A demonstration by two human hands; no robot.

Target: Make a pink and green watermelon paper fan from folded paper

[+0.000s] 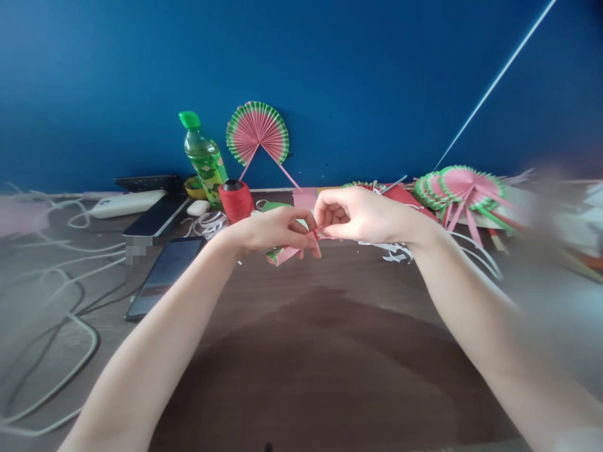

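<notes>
My left hand [276, 231] is closed around a folded pink and green paper piece [284, 255], held just above the brown table [330, 351]. My right hand [351, 215] meets it from the right, its fingers pinched together at the top of that paper. What the right fingertips grip is too small to name; it may be red thread. A red thread spool [236, 200] stands just behind my left hand.
A finished watermelon paper fan [257, 133] leans on the blue wall. Several more fans [459, 188] lie piled at the right with white paper scraps [393, 251]. A green bottle [204, 158], a phone [164, 275], a dark tablet [155, 216] and white cables [56, 276] are at the left.
</notes>
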